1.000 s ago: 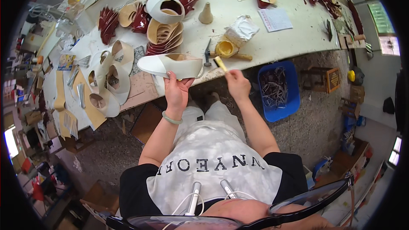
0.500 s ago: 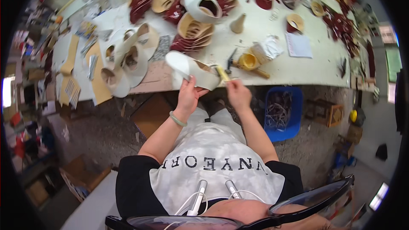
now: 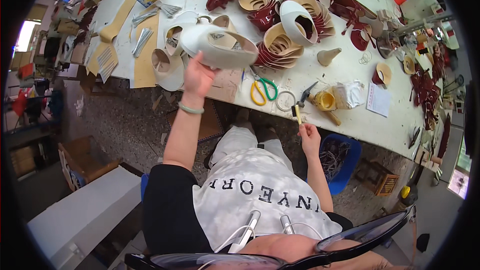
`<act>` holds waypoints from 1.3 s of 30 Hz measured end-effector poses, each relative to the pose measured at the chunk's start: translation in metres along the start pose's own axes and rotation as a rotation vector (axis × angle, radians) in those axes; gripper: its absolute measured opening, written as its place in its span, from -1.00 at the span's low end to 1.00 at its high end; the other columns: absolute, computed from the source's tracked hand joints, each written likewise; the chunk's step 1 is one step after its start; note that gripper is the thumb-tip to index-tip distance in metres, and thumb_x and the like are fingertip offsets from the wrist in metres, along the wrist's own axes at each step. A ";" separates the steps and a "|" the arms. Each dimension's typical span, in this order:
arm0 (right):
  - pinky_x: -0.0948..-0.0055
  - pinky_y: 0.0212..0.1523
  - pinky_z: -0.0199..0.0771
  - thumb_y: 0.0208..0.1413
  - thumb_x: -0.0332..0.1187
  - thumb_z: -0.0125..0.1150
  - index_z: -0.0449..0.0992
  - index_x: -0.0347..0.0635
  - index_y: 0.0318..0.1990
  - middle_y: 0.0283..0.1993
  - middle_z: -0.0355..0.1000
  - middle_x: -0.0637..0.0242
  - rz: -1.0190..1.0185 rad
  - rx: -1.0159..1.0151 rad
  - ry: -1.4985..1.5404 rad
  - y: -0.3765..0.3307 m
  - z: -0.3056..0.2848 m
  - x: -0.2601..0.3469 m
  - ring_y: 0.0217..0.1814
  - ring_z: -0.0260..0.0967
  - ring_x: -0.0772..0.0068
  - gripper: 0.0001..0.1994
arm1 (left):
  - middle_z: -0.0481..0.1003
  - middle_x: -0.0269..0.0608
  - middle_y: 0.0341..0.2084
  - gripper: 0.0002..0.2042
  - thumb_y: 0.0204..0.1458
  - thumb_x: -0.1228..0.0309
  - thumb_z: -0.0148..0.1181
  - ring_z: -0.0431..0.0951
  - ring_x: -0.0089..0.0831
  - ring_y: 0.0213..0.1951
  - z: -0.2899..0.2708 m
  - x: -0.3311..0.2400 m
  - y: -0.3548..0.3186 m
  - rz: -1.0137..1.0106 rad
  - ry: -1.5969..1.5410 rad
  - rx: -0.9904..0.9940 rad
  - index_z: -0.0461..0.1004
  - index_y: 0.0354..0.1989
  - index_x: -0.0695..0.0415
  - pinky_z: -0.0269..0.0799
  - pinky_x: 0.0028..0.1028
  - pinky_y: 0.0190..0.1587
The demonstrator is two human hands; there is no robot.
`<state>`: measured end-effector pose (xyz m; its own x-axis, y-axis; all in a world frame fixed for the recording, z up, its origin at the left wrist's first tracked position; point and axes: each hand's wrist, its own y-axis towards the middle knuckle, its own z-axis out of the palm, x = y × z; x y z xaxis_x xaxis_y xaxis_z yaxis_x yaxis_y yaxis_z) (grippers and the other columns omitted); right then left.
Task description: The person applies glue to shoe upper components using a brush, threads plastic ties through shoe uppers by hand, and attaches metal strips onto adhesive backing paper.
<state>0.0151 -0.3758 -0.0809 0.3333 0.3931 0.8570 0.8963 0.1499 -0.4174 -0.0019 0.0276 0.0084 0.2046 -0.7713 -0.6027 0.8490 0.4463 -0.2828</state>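
Note:
My left hand [image 3: 199,77] grips a white shoe upper [image 3: 212,56] by its near edge, holding it above other white shoe uppers [image 3: 167,77] at the left of the table. The upper's opening faces up to the right. Between the pinched fingers of my right hand [image 3: 311,139] is a small brush [image 3: 298,114] with a pale yellow handle and a dark head, at the table's front edge. Close to the brush are a dark-headed hammer [image 3: 309,91] and a pot of yellow paste [image 3: 326,101]. Scissors [image 3: 270,89] with green and yellow handles lie between my hands.
Stacks of dark red and beige shoe uppers [image 3: 277,52] fill the back of the table [image 3: 345,65]. A cone [image 3: 328,57], a foil-wrapped can [image 3: 350,95] and a paper sheet [image 3: 378,100] lie to the right. Below the edge stands a blue bin [image 3: 345,170] with scraps.
My left hand has carried the white upper leftward and away from the brush, uncovering the scissors. My right hand with the brush has drawn back toward the table edge. The whole view has shifted.

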 end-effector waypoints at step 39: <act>0.63 -0.33 0.37 -0.03 -0.40 0.35 0.56 -0.29 -0.16 -0.36 0.50 0.44 -0.422 -0.037 0.209 0.124 0.031 0.234 -0.38 0.36 0.67 -0.73 | 0.37 -0.26 -0.03 -0.58 0.16 0.30 0.07 0.37 -0.46 -0.04 0.015 0.052 -0.046 0.204 0.707 -0.034 0.26 0.15 0.20 0.29 -0.48 0.02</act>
<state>0.1956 -0.2373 0.0585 -0.0137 0.1129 0.9935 0.9746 0.2234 -0.0119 -0.0231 -0.0403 0.0013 -0.0157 -0.1995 -0.9798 0.8096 0.5725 -0.1295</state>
